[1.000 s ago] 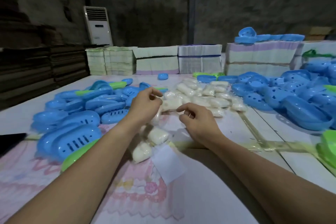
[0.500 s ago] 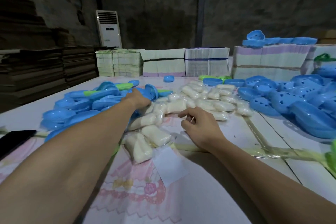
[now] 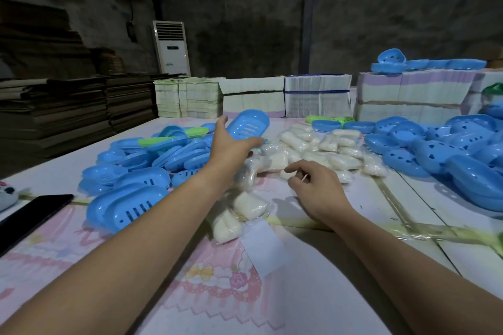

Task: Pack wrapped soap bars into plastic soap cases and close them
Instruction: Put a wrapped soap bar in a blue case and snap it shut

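Observation:
My left hand [image 3: 231, 145] reaches forward and grips a blue slotted soap case half [image 3: 249, 124], lifted and tilted above the pile of blue case halves [image 3: 141, 168] on the left. Wrapped white soap bars [image 3: 313, 149] lie heaped in the middle of the table, with a few more bars [image 3: 246, 208] nearer me under my left forearm. My right hand [image 3: 315, 189] rests by the near edge of the soap heap, fingers curled, with a thin pale stick [image 3: 305, 177] poking out between them.
A second heap of blue perforated case halves [image 3: 449, 149] fills the right side. Green case halves [image 3: 330, 119] lie at the back. Bundled stacks of flat cartons [image 3: 250, 100] line the far edge. A black phone [image 3: 30, 215] lies at the left, a white slip [image 3: 261, 247] near me.
My left hand let go of the soap wrap, reached forward into the left pile and lifted a blue case half. My right hand stayed beside the soap heap.

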Demonstrator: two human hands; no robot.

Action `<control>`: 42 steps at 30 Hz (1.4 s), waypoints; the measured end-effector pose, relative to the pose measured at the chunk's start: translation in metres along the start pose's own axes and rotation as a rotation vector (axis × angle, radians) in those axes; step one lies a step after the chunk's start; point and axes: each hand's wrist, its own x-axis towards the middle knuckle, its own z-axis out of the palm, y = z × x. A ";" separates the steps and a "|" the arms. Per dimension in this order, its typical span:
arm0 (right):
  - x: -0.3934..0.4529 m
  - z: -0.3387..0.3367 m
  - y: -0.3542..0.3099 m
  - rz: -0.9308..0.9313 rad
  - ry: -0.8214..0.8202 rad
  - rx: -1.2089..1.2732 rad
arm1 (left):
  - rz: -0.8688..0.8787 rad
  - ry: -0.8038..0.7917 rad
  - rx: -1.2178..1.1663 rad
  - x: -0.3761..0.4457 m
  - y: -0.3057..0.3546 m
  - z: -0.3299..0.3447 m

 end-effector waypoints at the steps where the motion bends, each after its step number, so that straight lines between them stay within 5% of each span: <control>1: 0.000 -0.001 0.000 0.003 0.007 0.014 | -0.107 -0.034 -0.229 -0.010 0.003 0.003; 5: 0.001 -0.002 0.003 0.017 0.030 0.050 | -0.529 -0.164 -0.902 -0.035 -0.005 0.005; 9: 0.004 -0.001 0.006 0.046 0.054 0.055 | -0.596 -0.263 -1.127 -0.049 -0.004 0.004; 20: 0.020 -0.031 0.024 0.118 0.244 -0.331 | -0.547 -0.307 -1.211 -0.056 0.000 0.007; 30: 0.032 -0.005 0.022 -0.080 -0.085 -0.932 | -0.620 -0.457 -1.227 -0.051 0.003 0.002; 42: 0.024 -0.014 0.024 -0.118 -0.146 -0.816 | -0.606 -0.354 -1.189 -0.055 -0.002 0.006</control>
